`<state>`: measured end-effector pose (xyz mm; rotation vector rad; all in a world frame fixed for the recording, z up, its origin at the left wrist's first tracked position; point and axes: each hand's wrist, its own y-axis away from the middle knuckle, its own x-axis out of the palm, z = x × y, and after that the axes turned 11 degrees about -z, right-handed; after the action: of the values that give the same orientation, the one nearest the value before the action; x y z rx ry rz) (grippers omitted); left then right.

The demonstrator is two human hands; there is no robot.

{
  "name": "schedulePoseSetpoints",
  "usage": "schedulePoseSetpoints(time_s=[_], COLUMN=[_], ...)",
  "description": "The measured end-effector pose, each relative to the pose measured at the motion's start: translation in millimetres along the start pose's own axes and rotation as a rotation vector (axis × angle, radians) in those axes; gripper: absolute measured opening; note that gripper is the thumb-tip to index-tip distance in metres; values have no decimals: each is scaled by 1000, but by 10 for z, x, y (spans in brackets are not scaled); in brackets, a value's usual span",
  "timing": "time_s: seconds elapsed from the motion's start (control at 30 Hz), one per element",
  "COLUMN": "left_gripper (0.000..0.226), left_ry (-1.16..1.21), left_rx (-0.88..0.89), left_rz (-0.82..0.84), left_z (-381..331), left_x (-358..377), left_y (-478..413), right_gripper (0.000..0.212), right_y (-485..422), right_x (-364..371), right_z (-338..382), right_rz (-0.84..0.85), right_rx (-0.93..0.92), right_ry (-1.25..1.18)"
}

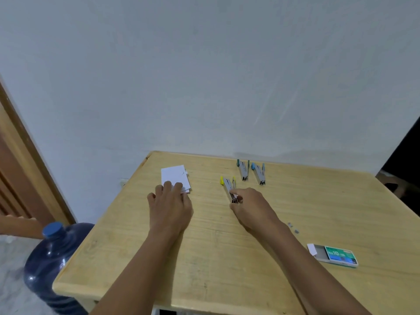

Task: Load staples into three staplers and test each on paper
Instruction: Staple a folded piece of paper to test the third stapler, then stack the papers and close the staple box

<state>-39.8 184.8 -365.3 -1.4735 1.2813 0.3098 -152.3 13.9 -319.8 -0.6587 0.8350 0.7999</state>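
A: Where the staple box (pixel 338 256) lies open, near right on the tabletop (pixel 227 258), what's legible?
B: "10". Right hand (pixel 251 206) pinches the yellow stapler (pixel 229 188); left hand (pixel 170 205) presses flat on the paper (pixel 175 176).

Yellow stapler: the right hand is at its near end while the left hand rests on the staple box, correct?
Not quite. In the head view the left hand rests on the white paper stack, not the staple box. The right hand is indeed at the yellow stapler.
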Motion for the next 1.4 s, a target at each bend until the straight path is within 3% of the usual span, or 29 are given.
schedulePoseSetpoints(time_s=[0.1, 0.47, 0.77, 1.0, 1.23, 1.4], left_gripper=[28, 23, 20, 23, 19, 20], left_ry=[7, 64, 90, 113, 145, 143], left_rx=[-12, -48, -59, -72, -50, 164], left_rz=[-18, -7, -2, -6, -69, -178], left_z=[-16, -11, -5, -35, -53, -61], left_x=[6, -9, -6, -48, -87, -177], left_y=[1, 21, 11, 3, -7, 2], right_gripper=[27, 21, 20, 57, 25, 18], right_y=[-81, -674, -844, -545, 336, 755], right_x=[19, 411, 453, 211, -370, -752], right_z=[-3, 52, 122, 83, -221, -727], right_rz=[-33, -214, -178, -133, -229, -292], right_rx=[-19, -71, -12, -20, -105, -114], right_ry=[-3, 225, 257, 29, -117, -112])
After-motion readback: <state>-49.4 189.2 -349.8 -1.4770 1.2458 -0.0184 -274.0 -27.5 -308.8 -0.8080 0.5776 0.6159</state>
